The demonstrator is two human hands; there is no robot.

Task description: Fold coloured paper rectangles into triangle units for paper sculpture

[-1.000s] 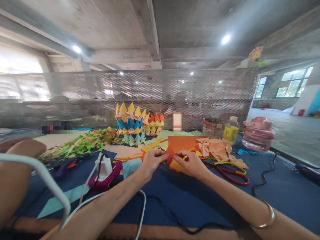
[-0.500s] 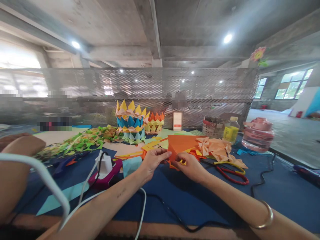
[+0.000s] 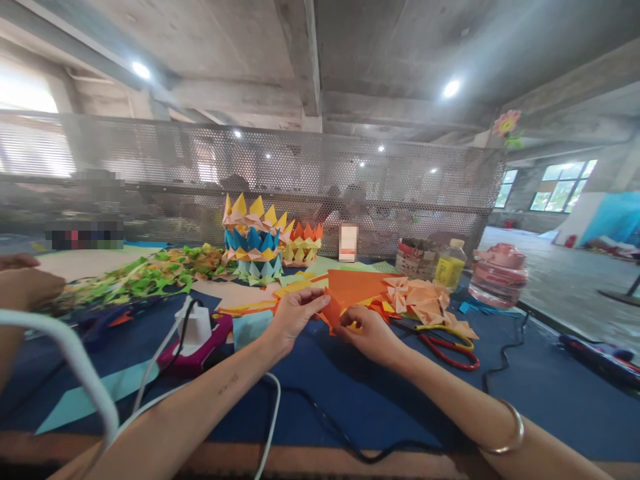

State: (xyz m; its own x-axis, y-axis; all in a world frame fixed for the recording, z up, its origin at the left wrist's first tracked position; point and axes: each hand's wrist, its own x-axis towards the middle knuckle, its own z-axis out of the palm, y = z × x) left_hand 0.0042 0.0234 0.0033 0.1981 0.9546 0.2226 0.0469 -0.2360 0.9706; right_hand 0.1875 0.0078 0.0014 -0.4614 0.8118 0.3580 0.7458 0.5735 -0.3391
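Note:
Between my two hands is a small folded piece of orange paper (image 3: 331, 311). My left hand (image 3: 295, 317) pinches its upper left side between thumb and fingers. My right hand (image 3: 367, 331) is closed on its lower right edge, with the fingertips curled in and partly hidden. Just behind lies a larger orange paper sheet (image 3: 357, 287) on the table. Right of it is a heap of folded peach paper pieces (image 3: 417, 298). Scissors with red and yellow handles (image 3: 453, 348) lie beyond my right wrist.
Stacked folded-paper crowns (image 3: 255, 243) stand at the back, left of a woven basket (image 3: 415, 259), a yellow bottle (image 3: 451, 263) and a pink water jug (image 3: 499, 275). A magenta power strip (image 3: 200, 347) and cables sit left. Another person's hand (image 3: 35, 283) is at far left.
The small orange paper has tilted upward and shows more of its face between my hands. Both hands keep hold of it. The whole view has shifted slightly.

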